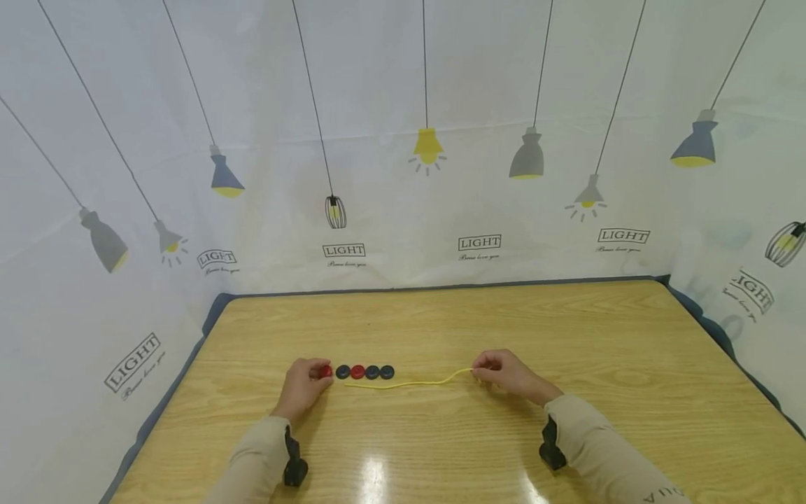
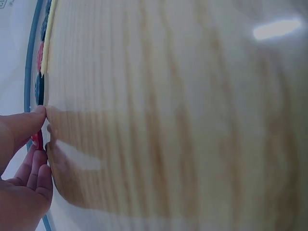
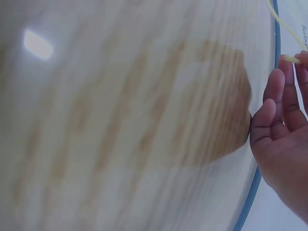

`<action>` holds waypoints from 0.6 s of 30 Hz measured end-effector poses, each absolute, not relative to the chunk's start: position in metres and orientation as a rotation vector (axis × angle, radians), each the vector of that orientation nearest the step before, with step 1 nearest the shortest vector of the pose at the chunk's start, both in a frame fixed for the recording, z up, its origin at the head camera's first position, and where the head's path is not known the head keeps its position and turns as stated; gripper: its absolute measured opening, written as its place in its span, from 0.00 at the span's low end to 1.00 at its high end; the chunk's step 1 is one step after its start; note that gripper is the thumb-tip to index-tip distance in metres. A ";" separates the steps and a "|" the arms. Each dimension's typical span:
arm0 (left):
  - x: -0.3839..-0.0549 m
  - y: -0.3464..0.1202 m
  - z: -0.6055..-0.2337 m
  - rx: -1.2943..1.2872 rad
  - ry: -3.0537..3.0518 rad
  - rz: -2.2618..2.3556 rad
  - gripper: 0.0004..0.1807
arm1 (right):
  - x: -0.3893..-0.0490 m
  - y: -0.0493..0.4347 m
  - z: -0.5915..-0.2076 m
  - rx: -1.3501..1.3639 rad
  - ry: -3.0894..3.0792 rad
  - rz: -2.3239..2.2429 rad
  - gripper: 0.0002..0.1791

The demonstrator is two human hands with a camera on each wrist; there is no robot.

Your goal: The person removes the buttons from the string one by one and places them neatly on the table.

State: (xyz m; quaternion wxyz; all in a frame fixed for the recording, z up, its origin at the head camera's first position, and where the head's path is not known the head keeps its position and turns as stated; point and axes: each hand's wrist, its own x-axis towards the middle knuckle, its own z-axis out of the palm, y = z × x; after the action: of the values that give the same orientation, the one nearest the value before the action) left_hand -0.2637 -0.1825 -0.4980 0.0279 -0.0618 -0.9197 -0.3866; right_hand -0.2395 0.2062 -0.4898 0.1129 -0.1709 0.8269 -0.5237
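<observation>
My left hand [image 1: 302, 385] pinches a red round disc [image 1: 325, 372] between thumb and fingers at the left end of a row. To its right lie a dark disc [image 1: 343, 372], another red disc [image 1: 357, 372] and two more dark discs [image 1: 380, 372], side by side on the table. My right hand [image 1: 513, 376] pinches one end of a thin yellow cord [image 1: 409, 383] between thumb and forefinger; that end is raised in the right wrist view. The rest of the cord runs left along the near side of the row. In the left wrist view the red disc [image 2: 37, 139] shows between the fingers.
The wooden table [image 1: 441, 434] has a dark blue border [image 1: 390, 289] behind it and along its sides. White sheets [image 1: 378, 84] printed with hanging lamps stand round the back and sides. Black wrist mounts [image 1: 294, 458] sit at both sleeves.
</observation>
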 end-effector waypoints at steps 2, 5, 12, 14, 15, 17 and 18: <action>-0.265 -0.183 -0.497 -0.186 -2.850 -1.200 0.17 | -0.239 0.206 -0.489 -0.503 2.423 -1.544 0.11; -0.268 -0.183 -0.496 -0.190 -2.860 -1.208 0.17 | -0.239 0.206 -0.489 -0.501 2.417 -1.554 0.11; -0.272 -0.183 -0.496 -0.108 -2.876 -1.277 0.19 | -0.240 0.205 -0.487 -0.503 2.411 -1.563 0.09; -0.272 -0.182 -0.496 -0.069 -2.863 -1.325 0.20 | -0.237 0.203 -0.482 -0.505 2.404 -1.568 0.09; -0.272 -0.182 -0.496 -0.056 -2.855 -1.341 0.21 | -0.235 0.202 -0.479 -0.506 2.405 -1.566 0.09; -0.271 -0.182 -0.497 -0.035 -2.838 -1.376 0.21 | -0.231 0.199 -0.473 -0.500 2.404 -1.564 0.09; -0.271 -0.181 -0.497 -0.026 -2.829 -1.392 0.21 | -0.230 0.199 -0.471 -0.496 2.398 -1.566 0.09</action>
State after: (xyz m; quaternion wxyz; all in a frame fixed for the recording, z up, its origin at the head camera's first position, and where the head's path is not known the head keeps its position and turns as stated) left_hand -0.2708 -0.1815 -0.4968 -0.0057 -0.0084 -0.8973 -0.4414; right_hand -0.2304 0.1994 -0.4711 0.1172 -0.1695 0.8193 -0.5350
